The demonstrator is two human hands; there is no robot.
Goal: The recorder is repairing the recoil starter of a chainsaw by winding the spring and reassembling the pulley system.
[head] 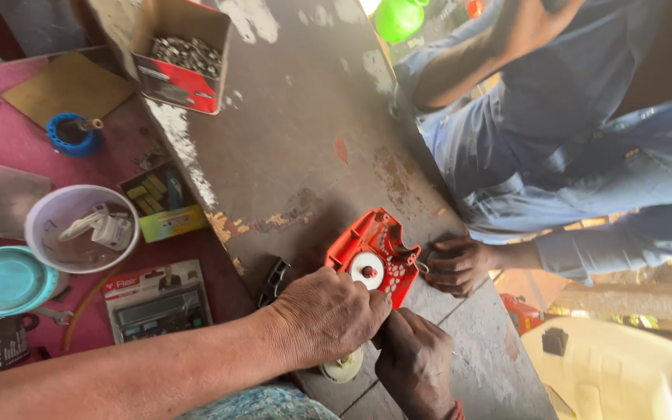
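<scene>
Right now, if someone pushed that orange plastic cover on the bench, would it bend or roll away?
The orange plastic cover looks moulded and ribbed, so probably stiff rather than floppy. It lies flat on the bench, so it would likely slide, not roll. It seems light, since the left hand steadies it easily.

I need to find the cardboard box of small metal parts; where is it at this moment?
In the head view, the cardboard box of small metal parts stands at the top left, on the far end of the grey worktop, above the blue ring.
</scene>
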